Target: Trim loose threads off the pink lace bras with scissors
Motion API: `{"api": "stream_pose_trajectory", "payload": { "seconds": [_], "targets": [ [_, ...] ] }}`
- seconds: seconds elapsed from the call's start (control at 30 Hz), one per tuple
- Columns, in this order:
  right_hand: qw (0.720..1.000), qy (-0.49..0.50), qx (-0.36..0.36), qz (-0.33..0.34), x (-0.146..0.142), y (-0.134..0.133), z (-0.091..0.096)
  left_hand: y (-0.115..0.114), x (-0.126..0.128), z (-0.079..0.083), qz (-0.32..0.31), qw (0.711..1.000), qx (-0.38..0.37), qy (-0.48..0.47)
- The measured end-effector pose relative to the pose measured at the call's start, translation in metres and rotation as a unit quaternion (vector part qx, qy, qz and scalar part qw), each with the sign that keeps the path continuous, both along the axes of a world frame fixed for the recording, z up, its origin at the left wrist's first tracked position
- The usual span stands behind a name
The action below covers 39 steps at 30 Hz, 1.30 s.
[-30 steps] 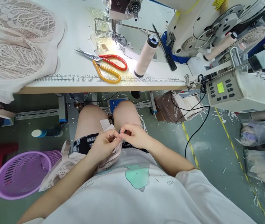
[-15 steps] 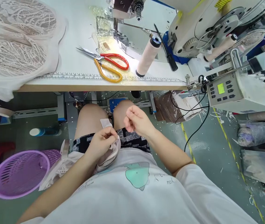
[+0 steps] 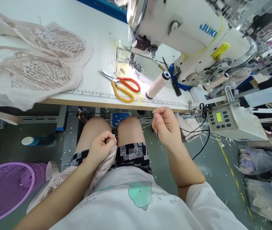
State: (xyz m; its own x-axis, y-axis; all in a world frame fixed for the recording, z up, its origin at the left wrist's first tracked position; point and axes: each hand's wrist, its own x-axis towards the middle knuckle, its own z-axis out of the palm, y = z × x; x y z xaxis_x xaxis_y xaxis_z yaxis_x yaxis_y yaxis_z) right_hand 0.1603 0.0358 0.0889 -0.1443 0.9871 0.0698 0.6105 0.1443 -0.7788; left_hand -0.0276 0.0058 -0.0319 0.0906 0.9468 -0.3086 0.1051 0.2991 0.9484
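Over my lap, my left hand (image 3: 101,148) pinches the edge of a pale pink lace bra (image 3: 107,161), which trails under my forearm toward the left. Held away to the right and near the table edge is my right hand (image 3: 165,127), its thumb and fingers pressed together. Whatever lies between those fingertips is too small to make out. On the table, a second lace bra (image 3: 47,73) lies with its straps to the left. Scissors (image 3: 123,88) with one red and one yellow handle lie beside a cone of pale thread (image 3: 158,84).
A white sewing machine (image 3: 174,32) stands at the back, with a black-handled screwdriver (image 3: 175,86) beside it. A control box (image 3: 226,121) hangs at the table's right end. On the floor are a purple basket (image 3: 34,175) and a blue bottle (image 3: 39,141).
My right hand has moved right and away from the left hand. The left hand still grips the bra, now lifted slightly with more lace showing. The view has shifted, showing more of the machine.
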Motion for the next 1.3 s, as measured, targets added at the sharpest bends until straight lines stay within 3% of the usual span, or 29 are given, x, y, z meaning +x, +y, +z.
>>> {"api": "stream_pose_trajectory", "payload": {
  "seconds": [0.17,0.3,0.4,0.5,0.67,0.8,0.97,1.07,1.13,1.2,1.3],
  "targets": [
    [0.981,-0.175,0.02,0.075,-0.021,0.062,-0.004,0.024,-0.011,0.007,-0.061,0.997,0.014,-0.043],
    [0.953,-0.289,-0.001,0.087,-0.048,0.107,-0.013,0.046,-0.021,0.012,-0.064,0.99,0.001,-0.124],
    [0.906,-0.418,-0.035,0.061,-0.067,0.123,-0.017,0.056,-0.028,0.01,-0.069,0.986,-0.031,-0.147],
    [0.874,-0.479,-0.038,0.078,-0.075,0.131,-0.018,0.059,-0.033,0.006,-0.065,0.989,-0.044,-0.129],
    [0.826,-0.547,-0.065,0.121,-0.07,0.144,-0.016,0.06,-0.036,-0.005,-0.041,0.996,0.036,-0.069],
    [0.834,-0.532,-0.071,0.132,-0.07,0.144,-0.015,0.056,-0.038,-0.012,-0.044,0.996,0.005,-0.081],
    [0.849,-0.513,-0.086,0.097,-0.07,0.127,-0.016,0.05,-0.04,-0.017,-0.027,0.978,-0.056,-0.199],
    [0.872,-0.472,-0.09,0.097,-0.062,0.111,-0.014,0.049,-0.041,-0.018,-0.02,0.956,-0.102,-0.274],
    [0.892,-0.42,-0.087,0.145,-0.055,0.1,-0.009,0.05,-0.042,-0.019,-0.017,0.946,-0.11,-0.306],
    [0.893,-0.37,-0.096,0.237,-0.05,0.088,-0.005,0.05,-0.044,-0.02,-0.026,0.943,-0.096,-0.317],
    [0.853,-0.352,-0.117,0.368,-0.046,0.072,-0.001,0.05,-0.046,-0.019,-0.062,0.945,-0.077,-0.311]
  ]
}}
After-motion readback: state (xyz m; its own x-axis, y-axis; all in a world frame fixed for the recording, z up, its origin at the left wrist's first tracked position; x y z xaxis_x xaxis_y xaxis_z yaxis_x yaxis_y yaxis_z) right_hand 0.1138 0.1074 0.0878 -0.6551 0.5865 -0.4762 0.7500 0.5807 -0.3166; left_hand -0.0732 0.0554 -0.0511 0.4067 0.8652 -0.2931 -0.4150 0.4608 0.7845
